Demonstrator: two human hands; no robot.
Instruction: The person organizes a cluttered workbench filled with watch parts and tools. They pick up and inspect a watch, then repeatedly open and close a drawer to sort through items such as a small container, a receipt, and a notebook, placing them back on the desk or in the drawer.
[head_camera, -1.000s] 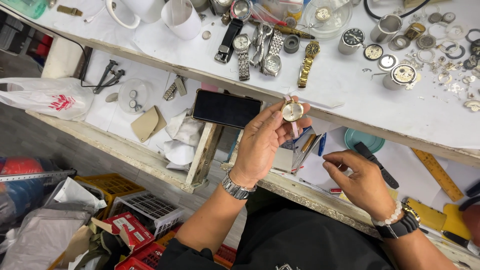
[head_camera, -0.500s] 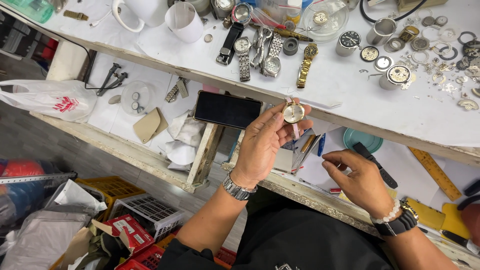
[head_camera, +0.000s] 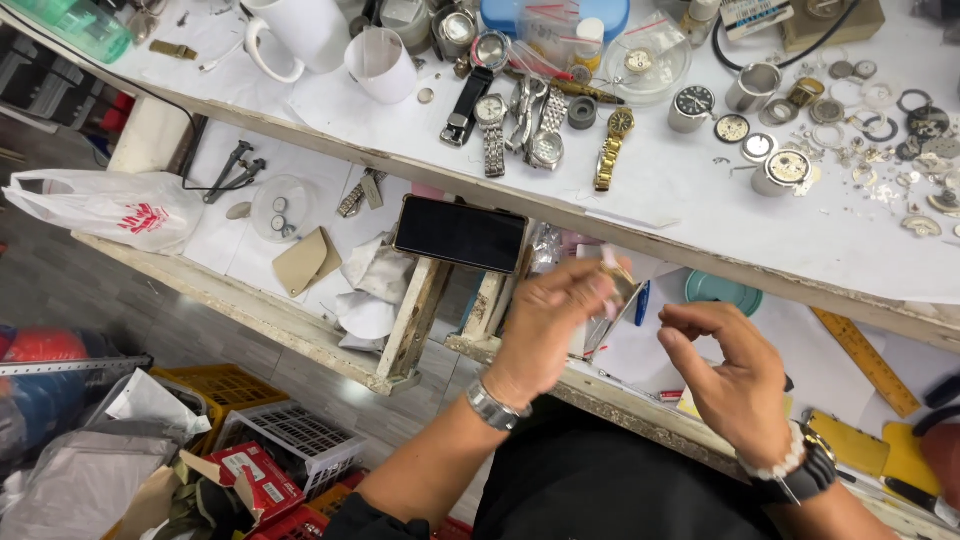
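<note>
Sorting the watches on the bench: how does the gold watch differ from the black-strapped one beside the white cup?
The gold watch has a gold metal link bracelet; the black-strapped watch has a dark, smooth band. The gold watch's small round face sits at the far end of its length, while the black-strapped watch's larger, silver-rimmed case also lies at its far end. Both lie flat on the white benchtop, stretched out lengthwise, away from both hands.

Left hand (head_camera: 545, 325) raised, blurred, fingers curled closed at the fingertips, watch-banded wrist below; right hand (head_camera: 730, 375) just beside it, fingers loosely bent and pinched, forearms angled inward
</note>
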